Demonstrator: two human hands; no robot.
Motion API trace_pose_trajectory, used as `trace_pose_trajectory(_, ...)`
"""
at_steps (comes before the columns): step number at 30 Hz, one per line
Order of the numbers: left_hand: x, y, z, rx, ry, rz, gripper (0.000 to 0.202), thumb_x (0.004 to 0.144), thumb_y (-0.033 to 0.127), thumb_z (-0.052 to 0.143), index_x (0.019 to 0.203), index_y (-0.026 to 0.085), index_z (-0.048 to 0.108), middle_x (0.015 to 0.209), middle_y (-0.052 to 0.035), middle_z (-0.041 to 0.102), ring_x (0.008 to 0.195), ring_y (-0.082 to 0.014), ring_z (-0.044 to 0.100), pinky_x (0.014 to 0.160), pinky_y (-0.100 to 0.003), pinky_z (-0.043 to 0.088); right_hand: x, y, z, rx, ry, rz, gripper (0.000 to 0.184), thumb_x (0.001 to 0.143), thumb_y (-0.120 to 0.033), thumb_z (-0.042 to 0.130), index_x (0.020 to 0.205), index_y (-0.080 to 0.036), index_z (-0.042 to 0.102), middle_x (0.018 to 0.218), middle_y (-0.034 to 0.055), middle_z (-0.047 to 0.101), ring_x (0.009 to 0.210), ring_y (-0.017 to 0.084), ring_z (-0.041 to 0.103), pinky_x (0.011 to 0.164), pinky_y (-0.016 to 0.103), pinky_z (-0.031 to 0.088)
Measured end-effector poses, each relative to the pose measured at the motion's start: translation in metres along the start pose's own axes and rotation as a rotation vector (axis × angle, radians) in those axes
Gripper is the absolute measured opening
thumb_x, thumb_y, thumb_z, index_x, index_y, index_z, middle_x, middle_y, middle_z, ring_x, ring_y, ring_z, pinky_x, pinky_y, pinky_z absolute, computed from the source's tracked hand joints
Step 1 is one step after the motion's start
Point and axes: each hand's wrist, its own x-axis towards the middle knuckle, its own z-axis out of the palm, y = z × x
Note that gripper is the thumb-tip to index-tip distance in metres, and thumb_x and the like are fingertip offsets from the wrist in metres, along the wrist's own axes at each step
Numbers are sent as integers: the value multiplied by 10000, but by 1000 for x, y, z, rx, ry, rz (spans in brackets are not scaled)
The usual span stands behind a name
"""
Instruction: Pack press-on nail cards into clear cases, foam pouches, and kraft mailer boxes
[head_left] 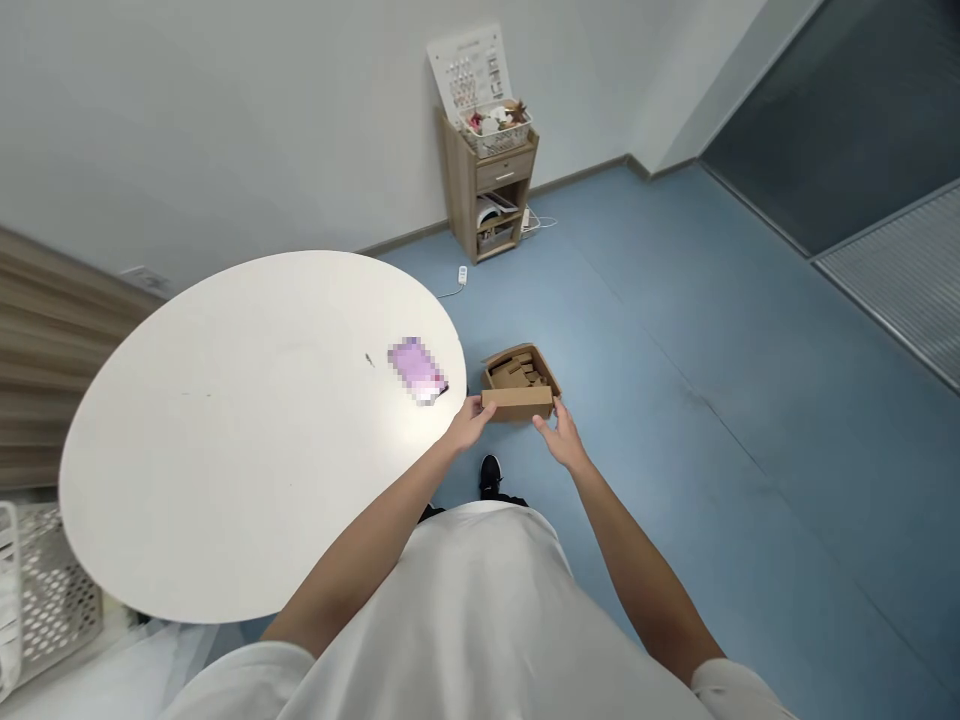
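grip: left hand (469,422), right hand (561,437) clasp one box (517,403) (blocks (514,368) inside) | one table (225,430)

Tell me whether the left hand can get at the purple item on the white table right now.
Probably yes: the purple item lies near the table edge, close beside the left hand, nothing between. But that hand grips the cardboard box and must let go first.
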Motion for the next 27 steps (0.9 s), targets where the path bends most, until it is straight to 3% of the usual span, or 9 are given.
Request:
trace_pose_trajectory(3, 18, 7, 21, -29, -20, 47, 618, 713, 533, 532, 1186, 152, 418, 1283, -148, 442, 1189, -245, 407, 917, -328, 364, 6, 12, -15, -61, 56, 38, 744, 709, -511, 522, 1329, -207, 246, 1394, 115, 236, 1294, 272, 186, 1024, 454, 209)
trace_pose_trajectory(5, 21, 5, 25, -7, -9, 26, 683, 663, 522, 594, 1208, 156, 407, 1319, -158, 398, 1215, -269, 371, 938, -359, 346, 5, 19, -17, -104, 60, 66, 733, 699, -491, 541, 1319, -207, 273, 1409, 116, 198, 1301, 288, 159, 1024, 477, 198)
trace_pose_trajectory(9, 5, -11, 18, -18, -60, -57, 672, 612, 478, 659, 1176, 168, 464, 1227, -160, 495, 1083, -274, 505, 850, -369, 420, 4, 25, -8, -101, 0, 19, 638, 713, -411, 536, 1282, -202, 337, 1360, 115, 291, 1267, 263, 261, 1002, 448, 269)
trace_pose_trajectory(12, -16, -24, 0, -49, -37, -98, 591, 623, 447, 657, 1127, 173, 512, 1132, -142, 561, 952, -240, 580, 759, -340, 468, 9, 14, 10, -64, -81, -57, 531, 736, -351, 498, 1236, -209, 389, 1275, 105, 402, 1108, 228, 463, 925, 415, 372)
trace_pose_trajectory(15, -41, -37, -25, -69, 87, -96, 526, 645, 437, 637, 1089, 174, 538, 1076, -128, 585, 873, -220, 603, 699, -327, 486, 14, -11, 35, -38, -210, -150, 425, 757, -309, 460, 1168, -202, 457, 1137, 96, 519, 872, 186, 577, 806, 372, 450)
trace_pose_trajectory(20, -85, -61, -66, -97, 349, -116, 460, 696, 423, 582, 1081, 175, 537, 1045, -112, 594, 845, -197, 604, 719, -321, 478, 11, -61, 78, -78, -444, -404, 327, 769, -279, 434, 1073, -210, 535, 936, 58, 615, 750, 166, 584, 753, 335, 459)
trace_pose_trajectory(27, -146, -99, -116, -113, 578, -97, 429, 715, 416, 553, 1077, 186, 540, 1051, -103, 595, 853, -191, 601, 745, -326, 461, -17, -115, 147, -162, -667, -621, 274, 797, -312, 396, 987, -230, 574, 879, 47, 629, 737, 182, 579, 712, 342, 458)
